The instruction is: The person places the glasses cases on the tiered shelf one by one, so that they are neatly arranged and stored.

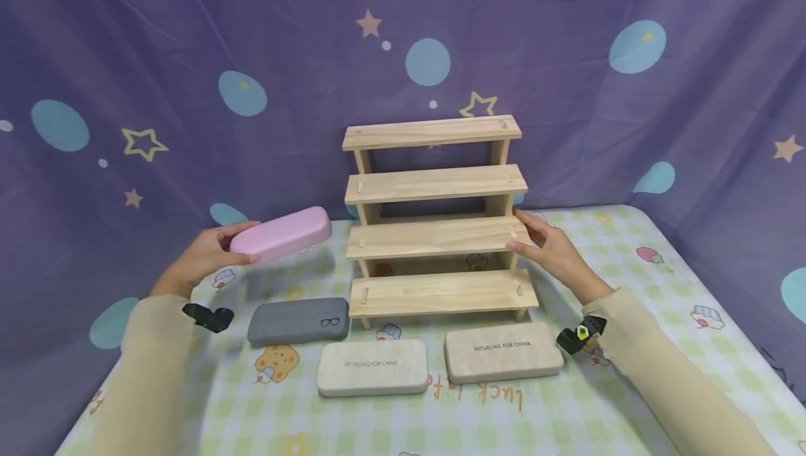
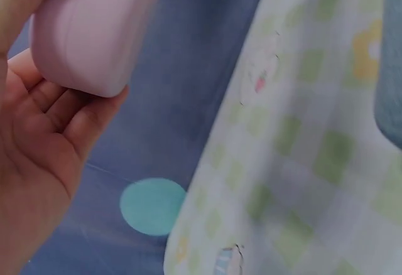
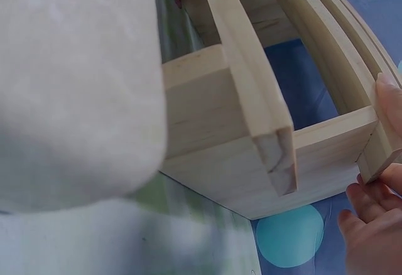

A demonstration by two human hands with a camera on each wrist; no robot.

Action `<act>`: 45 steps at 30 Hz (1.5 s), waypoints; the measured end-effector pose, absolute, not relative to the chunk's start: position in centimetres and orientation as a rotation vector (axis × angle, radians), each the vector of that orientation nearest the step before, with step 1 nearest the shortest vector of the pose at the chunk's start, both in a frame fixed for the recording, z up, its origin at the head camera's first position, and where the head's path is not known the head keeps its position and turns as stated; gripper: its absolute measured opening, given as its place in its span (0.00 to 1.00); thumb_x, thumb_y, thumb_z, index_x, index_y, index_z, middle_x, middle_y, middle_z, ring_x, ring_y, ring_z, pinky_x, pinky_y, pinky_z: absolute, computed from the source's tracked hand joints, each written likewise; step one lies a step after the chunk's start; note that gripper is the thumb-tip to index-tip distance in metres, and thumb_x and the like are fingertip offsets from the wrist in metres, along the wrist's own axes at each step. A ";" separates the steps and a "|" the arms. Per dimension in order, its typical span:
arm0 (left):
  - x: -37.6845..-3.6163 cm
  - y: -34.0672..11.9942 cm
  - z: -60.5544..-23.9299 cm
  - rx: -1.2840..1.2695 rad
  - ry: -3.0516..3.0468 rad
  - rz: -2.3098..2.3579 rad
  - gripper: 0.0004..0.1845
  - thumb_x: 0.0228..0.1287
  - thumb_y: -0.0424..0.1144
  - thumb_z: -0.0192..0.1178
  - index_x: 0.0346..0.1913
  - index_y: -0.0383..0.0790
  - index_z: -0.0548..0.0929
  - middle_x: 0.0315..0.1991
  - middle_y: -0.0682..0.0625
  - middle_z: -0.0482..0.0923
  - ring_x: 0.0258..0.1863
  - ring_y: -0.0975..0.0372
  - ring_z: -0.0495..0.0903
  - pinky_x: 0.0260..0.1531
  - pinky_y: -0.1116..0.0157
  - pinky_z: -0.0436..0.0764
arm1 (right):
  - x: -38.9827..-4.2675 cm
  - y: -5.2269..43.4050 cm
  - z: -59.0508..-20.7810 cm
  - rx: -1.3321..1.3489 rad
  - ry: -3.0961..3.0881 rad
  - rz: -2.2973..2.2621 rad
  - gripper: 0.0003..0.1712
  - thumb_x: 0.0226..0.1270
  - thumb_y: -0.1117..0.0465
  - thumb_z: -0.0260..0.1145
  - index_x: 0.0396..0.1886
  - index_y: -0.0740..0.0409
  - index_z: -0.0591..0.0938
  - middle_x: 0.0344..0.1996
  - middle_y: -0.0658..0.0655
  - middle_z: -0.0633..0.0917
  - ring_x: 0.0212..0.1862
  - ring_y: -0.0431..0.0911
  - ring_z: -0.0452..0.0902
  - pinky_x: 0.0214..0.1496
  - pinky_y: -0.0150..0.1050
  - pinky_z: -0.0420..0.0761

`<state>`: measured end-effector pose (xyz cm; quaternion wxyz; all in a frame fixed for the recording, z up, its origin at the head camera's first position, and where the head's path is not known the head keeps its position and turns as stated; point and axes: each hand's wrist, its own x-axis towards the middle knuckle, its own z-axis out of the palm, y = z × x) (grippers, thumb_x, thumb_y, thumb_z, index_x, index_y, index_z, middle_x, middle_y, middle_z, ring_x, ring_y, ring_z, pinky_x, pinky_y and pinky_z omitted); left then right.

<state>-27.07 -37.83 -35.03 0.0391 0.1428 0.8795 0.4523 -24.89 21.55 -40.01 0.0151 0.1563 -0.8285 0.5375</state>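
My left hand [image 1: 204, 260] grips one end of a pink glasses case [image 1: 283, 233], lifted above the cloth left of the wooden stand. In the left wrist view the fingers curl round the case's rounded end [image 2: 94, 36]. At the right side, my right hand [image 1: 554, 250] pinches the end of a shelf board [image 1: 434, 237], second from the bottom, of the stepped wooden stand [image 1: 434, 183]. The right wrist view shows the thumb [image 3: 389, 102] on the board and fingers beneath its end.
A grey glasses case [image 1: 299, 321] with a spectacles print lies at the left front. Two beige cases, one in the middle [image 1: 373, 368] and one at the right [image 1: 504, 354], lie before the stand. A checked cloth [image 1: 252, 414] covers the table; a purple curtain [image 1: 290, 36] hangs behind.
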 end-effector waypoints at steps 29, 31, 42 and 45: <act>-28.4 -30.3 -27.9 0.596 2.590 1.563 0.33 0.53 0.26 0.67 0.64 0.35 0.72 0.46 0.61 0.81 0.40 0.66 0.80 0.36 0.70 0.80 | -24.4 21.2 -39.2 0.429 -2.612 1.715 0.43 0.65 0.59 0.64 0.73 0.63 0.53 0.72 0.64 0.54 0.72 0.56 0.51 0.68 0.46 0.56; -28.8 -29.4 -27.4 0.621 2.612 1.522 0.33 0.52 0.27 0.68 0.64 0.35 0.72 0.45 0.60 0.81 0.39 0.66 0.80 0.36 0.70 0.80 | -24.8 21.5 -39.8 0.432 -2.609 1.710 0.43 0.65 0.59 0.65 0.73 0.62 0.53 0.72 0.63 0.54 0.71 0.56 0.51 0.68 0.45 0.57; -30.9 -24.5 -25.6 0.725 2.692 1.350 0.34 0.49 0.31 0.71 0.63 0.36 0.73 0.51 0.39 0.78 0.40 0.64 0.80 0.34 0.69 0.80 | -24.7 21.7 -40.0 0.434 -2.599 1.692 0.44 0.64 0.55 0.65 0.73 0.61 0.53 0.72 0.62 0.55 0.72 0.54 0.50 0.69 0.47 0.55; -31.4 -23.6 -25.3 0.715 2.696 1.366 0.34 0.49 0.31 0.71 0.63 0.37 0.74 0.52 0.38 0.78 0.40 0.63 0.79 0.33 0.69 0.80 | -24.9 21.7 -40.0 0.452 -2.612 1.682 0.45 0.64 0.55 0.65 0.74 0.60 0.53 0.72 0.62 0.54 0.72 0.54 0.50 0.69 0.47 0.55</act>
